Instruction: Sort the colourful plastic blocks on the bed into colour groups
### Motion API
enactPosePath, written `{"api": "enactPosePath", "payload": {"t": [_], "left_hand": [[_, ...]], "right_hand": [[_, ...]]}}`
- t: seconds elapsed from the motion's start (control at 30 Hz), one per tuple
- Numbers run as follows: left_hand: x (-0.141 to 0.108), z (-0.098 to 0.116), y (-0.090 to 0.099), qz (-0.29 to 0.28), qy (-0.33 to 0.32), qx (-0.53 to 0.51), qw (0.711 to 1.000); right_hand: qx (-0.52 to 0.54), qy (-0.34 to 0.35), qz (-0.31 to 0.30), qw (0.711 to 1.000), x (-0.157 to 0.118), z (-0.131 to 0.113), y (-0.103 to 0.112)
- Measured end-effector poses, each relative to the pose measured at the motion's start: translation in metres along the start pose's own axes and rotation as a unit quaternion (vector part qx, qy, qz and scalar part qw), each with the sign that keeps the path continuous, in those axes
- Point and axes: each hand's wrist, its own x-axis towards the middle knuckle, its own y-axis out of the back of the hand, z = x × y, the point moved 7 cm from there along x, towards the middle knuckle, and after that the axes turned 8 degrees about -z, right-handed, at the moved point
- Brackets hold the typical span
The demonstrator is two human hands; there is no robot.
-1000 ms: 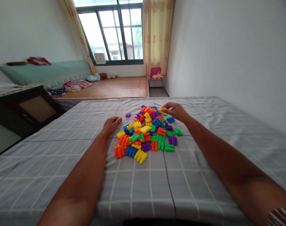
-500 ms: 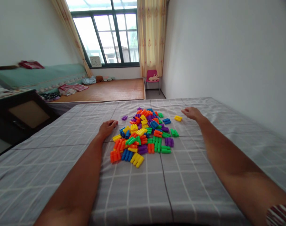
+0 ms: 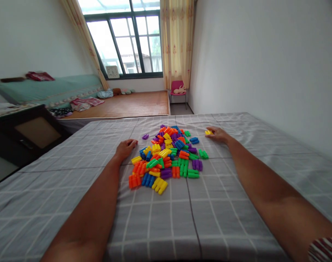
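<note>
My right hand is at the far right of the pile, its fingertips closed on a small yellow plastic building block that they partly cover. My left hand rests on the cloth left of the pile, fingers curled in together and no block showing in them. Between my hands lies a loose heap of ribbed plastic blocks in orange, yellow, green, blue and purple. Near my left fingertips a purple block lies apart. A blue block lies left of my right hand, with a green block nearer me.
A grey checked cloth covers the surface under the blocks. Beyond its far edge stands a low bed platform. A dark cabinet is at left, a pink chair by the curtain, and a white wall along the right.
My right hand has moved slightly left and down onto the yellow block, which lay apart from it before. My left hand has stayed in place beside the heap.
</note>
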Motion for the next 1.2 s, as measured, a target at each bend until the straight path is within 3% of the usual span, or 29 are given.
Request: {"api": "enactPosePath", "payload": {"t": [0.1, 0.23, 0.37, 0.47, 0.53, 0.63, 0.73, 0.8, 0.9, 0.97, 1.1, 1.2], "left_hand": [[-0.001, 0.005, -0.001, -0.014, -0.006, -0.028, 0.999], [-0.008, 0.036, -0.003, -0.064, -0.049, -0.124, 0.989], [-0.019, 0.076, -0.015, -0.185, -0.104, -0.139, 0.967], [-0.024, 0.086, -0.024, -0.254, -0.141, -0.083, 0.953], [-0.02, 0.077, -0.023, -0.233, -0.128, -0.051, 0.963], [-0.009, 0.058, -0.012, -0.133, -0.084, 0.009, 0.988], [-0.006, 0.065, -0.003, -0.039, -0.097, 0.055, 0.993], [-0.009, 0.082, -0.011, -0.052, -0.135, 0.042, 0.989], [-0.016, 0.104, -0.035, -0.151, -0.173, 0.018, 0.973], [-0.022, 0.112, -0.044, -0.183, -0.182, 0.022, 0.966], [-0.029, 0.129, -0.042, -0.153, -0.225, 0.001, 0.962], [-0.035, 0.152, -0.039, -0.111, -0.277, -0.037, 0.954]], "right_hand": [[-0.044, 0.012, -0.002, 0.999, 0.0, 0.006, 0.0], [-0.161, 0.002, 0.096, 0.982, 0.005, 0.011, 0.008], [-0.21, 0.081, 0.165, 0.96, 0.008, -0.014, 0.01], [-0.213, 0.15, 0.169, 0.95, 0.005, -0.044, 0.005], [-0.212, 0.193, 0.153, 0.946, 0.002, -0.064, -0.003], [-0.206, 0.241, 0.114, 0.941, -0.004, -0.09, -0.018], [-0.193, 0.269, 0.095, 0.939, -0.01, -0.113, -0.029], [-0.182, 0.286, 0.087, 0.937, -0.015, -0.128, -0.033], [-0.167, 0.307, 0.074, 0.934, -0.024, -0.149, -0.036], [-0.15, 0.317, 0.067, 0.934, -0.03, -0.162, -0.036], [-0.062, 0.292, 0.039, 0.953, -0.04, -0.186, -0.038], [0.05, 0.287, -0.046, 0.955, -0.051, -0.208, -0.054]]}}
